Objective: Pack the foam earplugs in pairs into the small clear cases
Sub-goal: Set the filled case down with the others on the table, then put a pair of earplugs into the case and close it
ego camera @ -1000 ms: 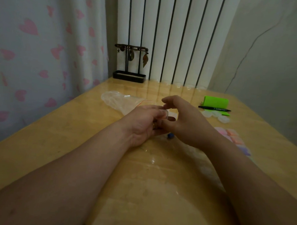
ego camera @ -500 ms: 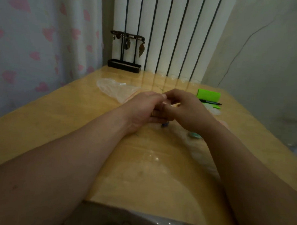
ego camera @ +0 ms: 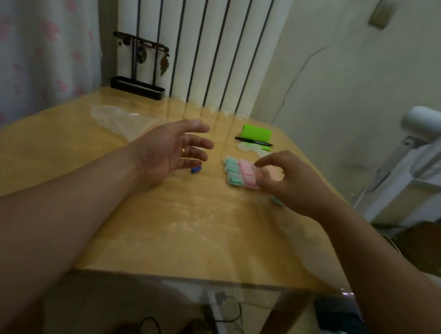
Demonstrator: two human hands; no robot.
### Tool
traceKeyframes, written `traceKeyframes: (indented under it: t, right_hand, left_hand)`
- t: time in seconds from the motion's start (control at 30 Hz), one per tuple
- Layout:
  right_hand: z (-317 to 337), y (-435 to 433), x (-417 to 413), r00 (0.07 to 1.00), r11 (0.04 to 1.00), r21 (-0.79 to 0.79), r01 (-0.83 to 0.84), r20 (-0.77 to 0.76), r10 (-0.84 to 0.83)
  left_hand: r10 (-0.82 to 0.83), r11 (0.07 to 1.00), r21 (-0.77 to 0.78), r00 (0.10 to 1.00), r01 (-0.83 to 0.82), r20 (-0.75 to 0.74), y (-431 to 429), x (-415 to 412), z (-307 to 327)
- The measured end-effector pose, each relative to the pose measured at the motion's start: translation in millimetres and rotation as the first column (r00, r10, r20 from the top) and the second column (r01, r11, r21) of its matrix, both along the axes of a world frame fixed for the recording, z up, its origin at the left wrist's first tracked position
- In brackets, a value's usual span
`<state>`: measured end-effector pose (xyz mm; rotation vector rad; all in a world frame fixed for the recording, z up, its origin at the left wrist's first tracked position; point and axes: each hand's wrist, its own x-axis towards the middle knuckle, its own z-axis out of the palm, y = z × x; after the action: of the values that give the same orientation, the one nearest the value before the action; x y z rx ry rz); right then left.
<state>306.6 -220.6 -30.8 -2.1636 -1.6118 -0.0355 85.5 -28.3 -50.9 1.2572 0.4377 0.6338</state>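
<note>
Several filled small clear cases lie in rows on the wooden table (ego camera: 186, 228): teal-filled cases (ego camera: 231, 170) on the left, pink-filled cases (ego camera: 247, 173) beside them. My right hand (ego camera: 292, 182) hovers at the right end of these rows, fingers curled, pinching what looks like a small clear case (ego camera: 274, 176) with pale orange content; it is blurred. Another teal case (ego camera: 276, 201) peeks out under that hand. My left hand (ego camera: 174, 149) is held open, palm up, holding nothing. A loose blue earplug (ego camera: 196, 169) lies just below its fingertips.
Empty clear cases (ego camera: 245, 148) sit behind the rows, next to a black pen (ego camera: 253, 142) and a green box (ego camera: 256, 133). A clear plastic bag (ego camera: 120, 119) lies far left, a black jewellery stand (ego camera: 138, 87) at the back. The table's front edge is close.
My hands, joined over a case before, have separated. The right hand moved right to the rows of filled cases; the left hand opened. The camera view tilted down and right.
</note>
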Motion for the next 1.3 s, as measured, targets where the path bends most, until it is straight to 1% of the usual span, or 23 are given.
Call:
traceKeyframes:
  t: [0.07, 0.17, 0.43, 0.53, 0.63, 0.7, 0.8, 0.87, 0.97, 1.07, 1.17, 1.23, 1.3]
  right_hand:
    - [-8, -13, 2, 1.000, 0.999, -0.044, 0.012, 0.018, -0.012]
    - [-20, -24, 7, 1.000, 0.998, -0.063, 0.017, 0.021, -0.016]
    - [-32, -31, 12, 1.000, 1.000, -0.022, 0.003, -0.013, -0.004]
    - [-31, -29, 13, 0.999, 1.000, -0.020, -0.007, -0.050, 0.006]
    - [-26, -15, 21, 0.997, 0.999, 0.022, 0.048, -0.065, -0.047]
    - [-20, 5, 32, 0.993, 0.991, 0.071, 0.115, -0.040, -0.112]
    - [-12, 47, 58, 0.980, 0.971, 0.131, 0.199, -0.033, -0.197]
    - [-9, 79, 77, 0.967, 0.957, 0.137, 0.254, -0.032, -0.252]
    - [-10, 121, 99, 0.946, 0.942, 0.088, 0.325, -0.019, -0.324]
    - [-17, 151, 114, 0.923, 0.923, -0.016, 0.384, 0.030, -0.383]
    - [-25, 166, 120, 0.885, 0.878, -0.112, 0.465, 0.083, -0.458]
    - [-30, 172, 121, 0.857, 0.848, -0.125, 0.515, 0.114, -0.503]
    - [-30, 172, 117, 0.848, 0.842, -0.118, 0.527, 0.145, -0.511]
  left_hand:
    - [0.009, 1.000, -0.003, 1.000, -0.009, 0.004, -2, 0, 0]
    - [0.009, 1.000, 0.004, 1.000, -0.009, 0.017, -2, -2, 1]
    - [0.017, 1.000, -0.003, 1.000, -0.017, 0.010, -4, -3, 1]
    - [0.009, 1.000, -0.020, 1.000, -0.009, 0.020, -2, -2, 0]
    - [0.021, 0.999, -0.034, 0.999, -0.020, 0.028, 2, 1, 0]
    - [0.037, 0.996, -0.083, 0.998, -0.032, 0.056, 4, 3, 0]
    - [0.071, 0.970, -0.241, 0.985, -0.031, 0.159, 10, 7, 0]
    - [0.104, 0.943, -0.332, 0.967, -0.021, 0.233, 19, 9, -1]
    - [0.146, 0.920, -0.391, 0.949, -0.026, 0.281, 29, 11, -1]
    - [0.156, 0.916, -0.399, 0.947, -0.033, 0.281, 32, 11, -2]
    - [0.152, 0.920, -0.392, 0.944, -0.026, 0.294, 34, 12, -3]
    - [0.143, 0.921, -0.389, 0.943, -0.015, 0.302, 35, 12, -3]
    - [0.137, 0.924, -0.383, 0.945, -0.013, 0.298, 35, 11, -3]
